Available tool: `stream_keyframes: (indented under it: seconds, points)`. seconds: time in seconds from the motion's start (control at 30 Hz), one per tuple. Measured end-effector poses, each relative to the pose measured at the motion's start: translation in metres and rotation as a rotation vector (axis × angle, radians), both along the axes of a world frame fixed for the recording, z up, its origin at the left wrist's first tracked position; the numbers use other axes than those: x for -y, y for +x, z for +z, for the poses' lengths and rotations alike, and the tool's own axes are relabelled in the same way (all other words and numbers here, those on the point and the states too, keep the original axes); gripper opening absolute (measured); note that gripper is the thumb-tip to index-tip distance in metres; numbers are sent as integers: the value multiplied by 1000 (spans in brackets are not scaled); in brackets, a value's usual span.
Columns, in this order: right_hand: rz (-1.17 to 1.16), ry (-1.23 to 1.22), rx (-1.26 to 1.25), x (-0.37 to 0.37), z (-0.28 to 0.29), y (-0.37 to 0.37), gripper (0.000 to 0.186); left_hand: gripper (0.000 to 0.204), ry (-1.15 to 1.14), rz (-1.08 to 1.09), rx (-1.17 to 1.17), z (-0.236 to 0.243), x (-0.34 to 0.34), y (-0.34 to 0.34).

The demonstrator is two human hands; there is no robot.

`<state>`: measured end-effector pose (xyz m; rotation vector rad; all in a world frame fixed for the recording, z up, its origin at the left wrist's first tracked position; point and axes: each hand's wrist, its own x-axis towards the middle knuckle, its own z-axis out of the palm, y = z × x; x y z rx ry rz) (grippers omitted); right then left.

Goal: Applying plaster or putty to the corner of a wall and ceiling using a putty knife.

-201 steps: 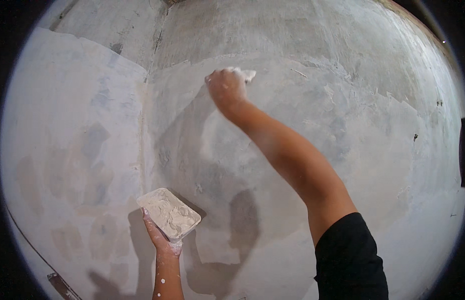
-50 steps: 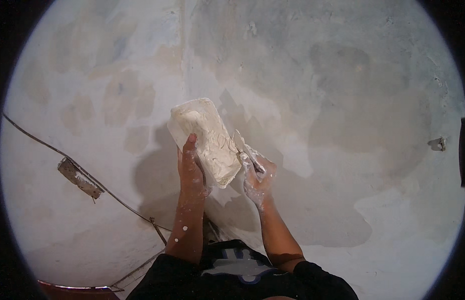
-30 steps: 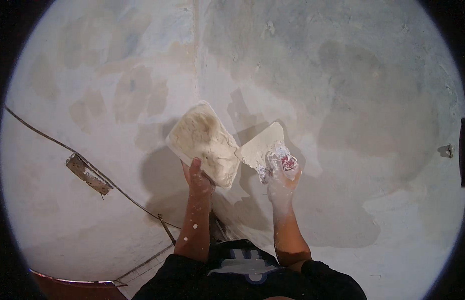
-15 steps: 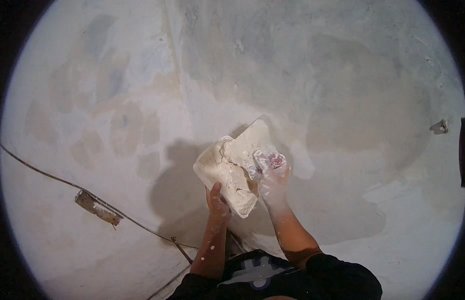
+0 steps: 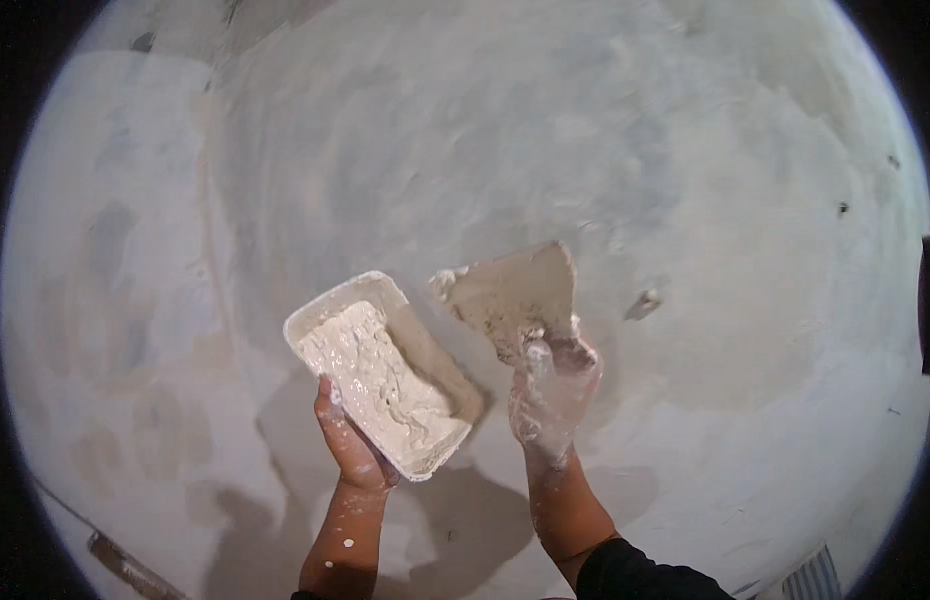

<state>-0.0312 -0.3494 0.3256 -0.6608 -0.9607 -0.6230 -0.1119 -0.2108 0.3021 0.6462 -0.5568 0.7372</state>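
Tray [image 5: 385,375] in left hand [image 5: 350,450] — trowel [image 5: 515,290] in right hand [image 5: 555,395] beside it

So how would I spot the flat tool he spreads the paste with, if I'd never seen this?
Start at the big grey plastered wall that fills the view. In front of it, the right hand, caked in white, holds up a wide flat blade smeared with putty. Unlike the deep tray of putty in the left hand beside it, the blade is thin and fan-shaped.
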Motion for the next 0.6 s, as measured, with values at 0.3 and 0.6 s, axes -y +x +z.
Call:
stream_keyframes:
  seconds: [0.3,0.6]
  points:
    - [-459,83,364,46,28,-73,44,65,48,-296,79,29,6,-42]
    - [-1452,-48,909,63,188,-30,25,72,132,-607,318,24,-15,0]
